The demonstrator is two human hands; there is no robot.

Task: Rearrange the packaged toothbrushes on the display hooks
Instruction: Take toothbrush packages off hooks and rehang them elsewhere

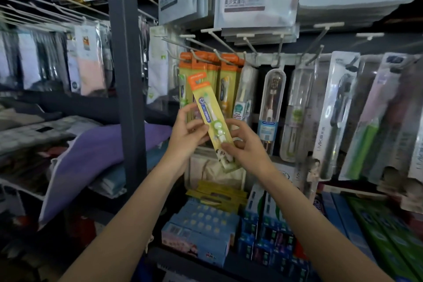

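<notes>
Head view: both my hands hold one toothbrush pack (211, 119).
Left grip (186, 131): pinching its middle.
Right grip (243, 144): holding its lower end.
Axis: tilted, orange top toward hooks (206, 51) above, just left.

"BAMBER" (prob.) on held toothbrush pkg (210, 117); "CLEAN" on hanging pkg (238, 115).

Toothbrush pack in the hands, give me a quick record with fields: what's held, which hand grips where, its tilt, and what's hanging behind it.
held item: toothbrush pack, yellow card, orange top
left hand: grips the middle
right hand: grips the lower part
tilt: top leans left
on hook: no
behind: matching orange-topped packs hanging on hooks
</notes>
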